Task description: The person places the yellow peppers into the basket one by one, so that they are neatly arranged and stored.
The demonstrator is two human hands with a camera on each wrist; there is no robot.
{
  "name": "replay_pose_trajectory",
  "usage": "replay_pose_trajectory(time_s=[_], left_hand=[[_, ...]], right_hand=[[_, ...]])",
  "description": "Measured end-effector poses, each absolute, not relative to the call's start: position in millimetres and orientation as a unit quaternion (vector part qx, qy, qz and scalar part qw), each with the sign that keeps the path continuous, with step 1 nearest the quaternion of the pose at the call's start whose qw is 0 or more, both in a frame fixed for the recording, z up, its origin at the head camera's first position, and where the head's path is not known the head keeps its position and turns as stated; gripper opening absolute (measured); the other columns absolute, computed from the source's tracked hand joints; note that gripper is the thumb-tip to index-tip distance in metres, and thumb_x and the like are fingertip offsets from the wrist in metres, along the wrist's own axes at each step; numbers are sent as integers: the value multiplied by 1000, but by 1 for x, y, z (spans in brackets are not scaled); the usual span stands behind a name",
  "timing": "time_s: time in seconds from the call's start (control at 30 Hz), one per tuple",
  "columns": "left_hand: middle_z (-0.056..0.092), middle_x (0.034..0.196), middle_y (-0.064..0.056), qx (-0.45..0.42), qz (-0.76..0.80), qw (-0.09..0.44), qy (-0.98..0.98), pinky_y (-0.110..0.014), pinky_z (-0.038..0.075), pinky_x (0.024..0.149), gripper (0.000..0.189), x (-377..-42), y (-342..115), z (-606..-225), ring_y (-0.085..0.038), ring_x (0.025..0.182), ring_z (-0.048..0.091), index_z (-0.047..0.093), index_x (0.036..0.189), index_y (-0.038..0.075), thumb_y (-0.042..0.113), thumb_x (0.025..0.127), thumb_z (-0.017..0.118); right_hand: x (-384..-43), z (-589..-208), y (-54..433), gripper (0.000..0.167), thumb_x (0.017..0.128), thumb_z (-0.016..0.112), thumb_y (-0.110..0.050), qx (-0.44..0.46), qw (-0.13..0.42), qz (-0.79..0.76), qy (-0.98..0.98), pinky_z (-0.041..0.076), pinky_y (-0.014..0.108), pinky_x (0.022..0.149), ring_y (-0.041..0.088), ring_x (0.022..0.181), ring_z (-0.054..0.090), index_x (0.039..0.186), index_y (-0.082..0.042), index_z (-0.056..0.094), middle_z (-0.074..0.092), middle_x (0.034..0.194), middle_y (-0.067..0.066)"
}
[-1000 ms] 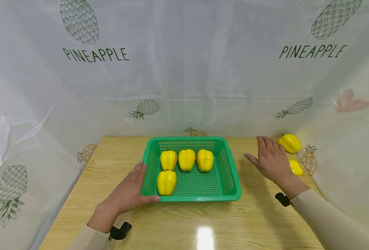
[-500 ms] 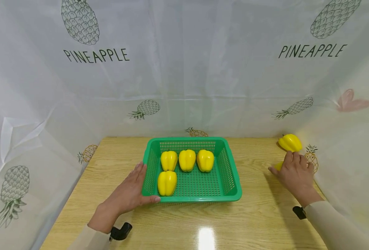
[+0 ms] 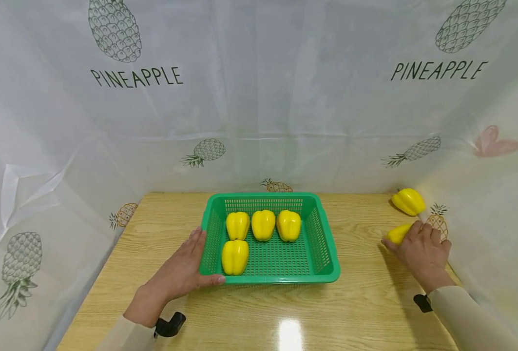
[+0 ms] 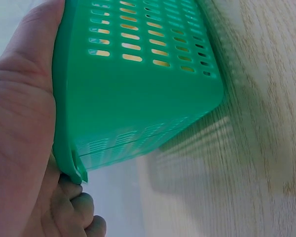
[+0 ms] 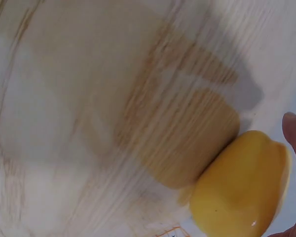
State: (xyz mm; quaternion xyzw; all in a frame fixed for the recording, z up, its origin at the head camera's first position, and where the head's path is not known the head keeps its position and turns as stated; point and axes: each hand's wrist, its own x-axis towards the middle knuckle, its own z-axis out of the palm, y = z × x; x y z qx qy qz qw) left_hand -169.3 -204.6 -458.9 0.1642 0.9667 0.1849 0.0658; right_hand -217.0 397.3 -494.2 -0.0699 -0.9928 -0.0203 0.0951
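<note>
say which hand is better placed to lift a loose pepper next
Probably the right hand: it curls over a yellow bell pepper on the table, while the left hand holds the left side of the green basket.

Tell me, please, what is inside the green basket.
Inside the green basket are four yellow peppers: three in a back row, one at the front left. What lies directly beneath them is covered from view.
</note>
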Motion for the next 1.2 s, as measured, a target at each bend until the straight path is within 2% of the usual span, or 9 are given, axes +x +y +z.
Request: replay_pose_trajectory(time_s=[0.23, 0.33, 0.4, 0.5, 0.63, 0.77, 0.93, 1.03, 1.2], left_hand=[[9, 175, -26, 163, 188, 71, 966, -63, 30, 125, 136, -168, -205, -458, -47, 160, 18, 12, 167, -6, 87, 82, 63], [8, 175, -25, 161, 188, 72, 966, -63, 30, 125, 137, -168, -204, -458, -47, 160, 18, 12, 167, -6, 88, 81, 63], [8, 175, -25, 161, 187, 73, 966, -63, 30, 125, 137, -168, -204, -458, -47, 160, 18, 12, 167, -6, 88, 81, 63], [8, 175, -25, 159, 188, 74, 966, -63, 30, 125, 136, -169, -204, -457, -46, 161, 17, 12, 167, -5, 87, 81, 63], [8, 175, -25, 156, 190, 76, 966, -64, 30, 125, 135, -169, -204, -456, -47, 160, 18, 11, 167, -5, 85, 82, 65], [8, 175, -26, 155, 189, 77, 967, -64, 31, 124, 135, -169, -204, -455, -48, 160, 19, 11, 167, -5, 85, 82, 65], [7, 175, -25, 155, 187, 80, 967, -64, 31, 124, 135, -170, -204, -457, -48, 160, 19, 11, 167, -5, 85, 82, 66], [7, 175, -26, 155, 187, 81, 967, -64, 30, 124, 135, -170, -204, -457, -48, 160, 19, 10, 167, -5, 85, 82, 65], [8, 175, -26, 155, 189, 83, 966, -64, 30, 124, 135, -170, -204, -455, -49, 159, 19, 11, 167, -5, 85, 82, 65]], right_hand=[[-218, -497, 399, 90, 95, 64, -69, -70, 84, -25, -994, 40, 62, 60, 50, 78, 45, 95, 17, 39, 43, 86, 34], [-218, -498, 398, 84, 96, 67, -64, -66, 84, -18, -994, 40, 64, 63, 53, 84, 43, 97, 15, 39, 42, 88, 33], [-219, -498, 398, 81, 97, 68, -60, -62, 85, -11, -994, 39, 66, 65, 56, 86, 43, 103, 15, 39, 41, 91, 35], [-220, -497, 397, 80, 99, 69, -53, -56, 74, -4, -996, 39, 70, 69, 62, 91, 41, 123, 16, 36, 38, 97, 40], [-222, -495, 399, 83, 98, 71, -39, -37, 53, 2, -998, 39, 74, 72, 69, 100, 41, 144, 13, 26, 37, 114, 48], [-224, -497, 402, 80, 94, 77, -28, -3, 55, 16, -998, 43, 74, 72, 68, 105, 43, 137, 15, 26, 38, 120, 46], [-231, -498, 406, 71, 90, 77, -24, 22, 54, 34, -998, 44, 71, 74, 64, 98, 46, 123, 15, 28, 40, 109, 41], [-234, -494, 408, 74, 90, 76, -23, 23, 32, 40, -998, 45, 69, 73, 63, 94, 46, 127, 15, 25, 42, 109, 42], [-236, -489, 409, 83, 89, 79, -25, 21, 5, 36, -999, 44, 72, 75, 65, 104, 42, 134, 16, 23, 41, 121, 46]])
